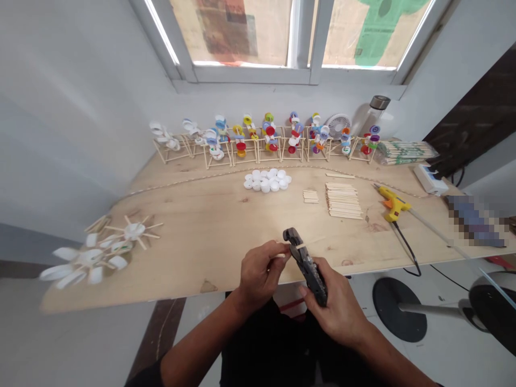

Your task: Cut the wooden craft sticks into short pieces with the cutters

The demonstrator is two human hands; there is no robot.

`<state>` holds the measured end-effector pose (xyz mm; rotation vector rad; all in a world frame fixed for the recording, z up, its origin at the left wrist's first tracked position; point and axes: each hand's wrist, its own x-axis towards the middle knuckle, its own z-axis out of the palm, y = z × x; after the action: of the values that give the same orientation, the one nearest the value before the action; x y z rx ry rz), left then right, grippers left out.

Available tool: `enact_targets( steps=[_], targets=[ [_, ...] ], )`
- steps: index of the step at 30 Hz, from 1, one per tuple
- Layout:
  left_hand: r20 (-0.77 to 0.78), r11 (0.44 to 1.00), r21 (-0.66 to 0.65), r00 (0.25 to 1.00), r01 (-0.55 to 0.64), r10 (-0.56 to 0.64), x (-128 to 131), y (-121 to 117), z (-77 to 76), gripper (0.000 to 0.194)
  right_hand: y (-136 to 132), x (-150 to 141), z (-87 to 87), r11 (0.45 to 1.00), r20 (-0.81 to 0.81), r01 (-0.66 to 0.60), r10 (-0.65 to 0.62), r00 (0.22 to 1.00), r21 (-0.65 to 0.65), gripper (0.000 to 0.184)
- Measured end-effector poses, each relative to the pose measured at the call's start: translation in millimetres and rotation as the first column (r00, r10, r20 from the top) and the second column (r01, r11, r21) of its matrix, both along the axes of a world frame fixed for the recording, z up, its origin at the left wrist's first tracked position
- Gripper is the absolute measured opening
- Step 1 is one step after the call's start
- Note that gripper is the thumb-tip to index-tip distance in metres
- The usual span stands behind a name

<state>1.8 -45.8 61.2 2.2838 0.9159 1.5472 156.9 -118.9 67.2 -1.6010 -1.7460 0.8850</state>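
My left hand point(264, 271) pinches a thin wooden stick point(300, 246), whose pale end reaches across the jaws of a dark hand cutter. My right hand point(341, 303) is wrapped round the handles of this dark hand cutter point(308, 269), which tilts up and to the left over the table's front edge. Beyond the hands lie a short row of cut sticks point(310, 196) and a larger stack of wooden sticks point(344, 201). A cluster of white bottle caps point(266, 180) stands left of them.
Stick frames with coloured cap wheels point(270, 131) line the back by a fan point(338, 126) and bottle point(373, 115). A yellow glue gun point(393, 203), power strip point(431, 179) and bagged sticks point(407, 152) are right. White cap-and-stick wheels point(91, 258) lie left. A rope point(193, 176) crosses the table.
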Motion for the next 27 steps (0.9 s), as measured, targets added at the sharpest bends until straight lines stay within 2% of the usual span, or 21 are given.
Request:
enact_targets(
  steps=[3, 11, 17, 27],
  targets=[
    [-0.030, 1.000, 0.004, 0.999, 0.015, -0.015, -1.6, -0.7, 0.8, 0.012, 0.9, 1.9, -5.2, 0.999, 0.017, 0.001, -0.002, 1.000, 0.038, 0.033],
    [-0.122, 0.995, 0.087, 0.991, -0.043, 0.054, -5.2, -2.4, -1.1, 0.013, 2.3, 2.5, -10.6, 0.996, 0.025, -0.012, 0.009, 1.000, 0.089, 0.037],
    [-0.098, 0.996, 0.087, 0.995, 0.000, 0.009, -3.9, -2.0, -1.4, 0.017, 1.0, 2.4, -10.1, 0.996, -0.012, -0.019, 0.020, 1.000, 0.083, 0.039],
    [-0.069, 0.998, 0.068, 0.997, -0.016, 0.021, -1.1, -4.4, -1.5, 0.014, 1.9, 1.6, -11.2, 0.994, 0.000, 0.004, -0.004, 1.000, 0.110, 0.036]
  ],
)
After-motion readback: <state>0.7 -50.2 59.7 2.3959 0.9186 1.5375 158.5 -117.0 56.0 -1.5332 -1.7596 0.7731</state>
